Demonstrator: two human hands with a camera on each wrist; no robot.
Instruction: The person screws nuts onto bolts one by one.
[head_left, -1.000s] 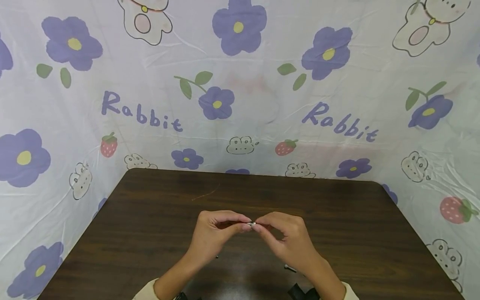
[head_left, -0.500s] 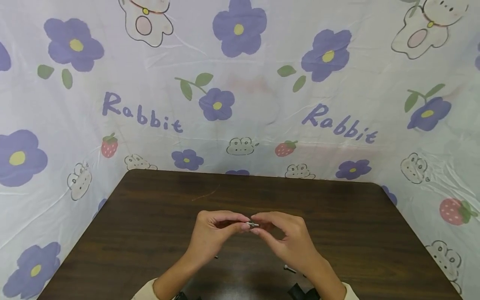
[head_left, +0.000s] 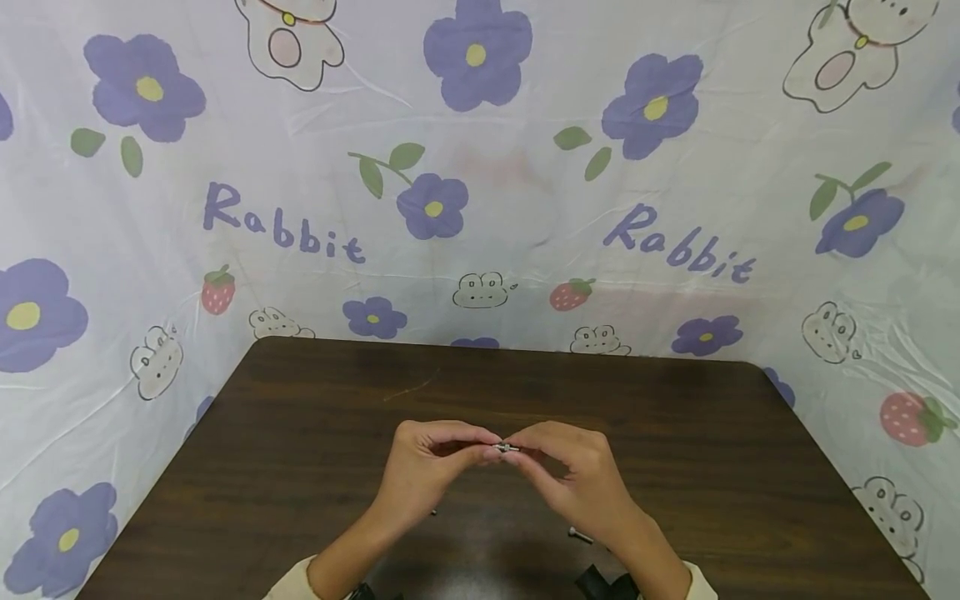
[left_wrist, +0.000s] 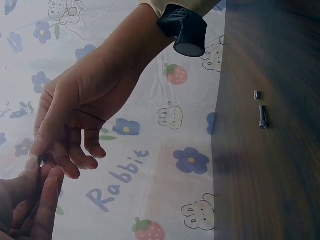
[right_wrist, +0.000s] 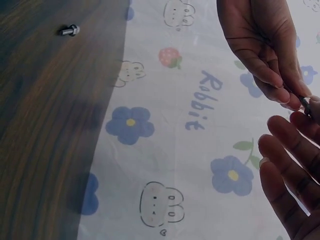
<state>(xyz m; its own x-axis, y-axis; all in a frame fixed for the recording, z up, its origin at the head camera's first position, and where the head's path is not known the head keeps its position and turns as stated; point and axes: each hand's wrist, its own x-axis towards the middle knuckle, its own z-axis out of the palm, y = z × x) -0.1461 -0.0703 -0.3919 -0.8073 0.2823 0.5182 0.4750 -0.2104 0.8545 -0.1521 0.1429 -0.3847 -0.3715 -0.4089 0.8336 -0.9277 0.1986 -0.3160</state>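
A small silvery metal bolt (head_left: 507, 448) is held in the air between both hands over the table, its shank lying sideways. My left hand (head_left: 422, 467) pinches one end between thumb and forefinger. The right hand (head_left: 576, 471) has its thumb and forefinger tips on the other end. In the left wrist view only a glint of the bolt (left_wrist: 41, 161) shows between the fingertips. The right wrist view shows it as a dark, thin piece (right_wrist: 305, 104), mostly hidden by fingers; I cannot tell whether a nut is on it.
On the dark wooden table (head_left: 315, 417) lie a loose bolt (left_wrist: 263, 117) and a nut (left_wrist: 257, 95) below the right hand. Another small bolt (right_wrist: 69, 31) lies near the left forearm. Black wrist cameras (head_left: 600, 583) sit at the forearms. A printed cloth (head_left: 517, 233) hangs behind.
Half a second ago the right fingertips stood apart and bared the bolt's shank; now they have come back together on it. The left hand keeps its place.
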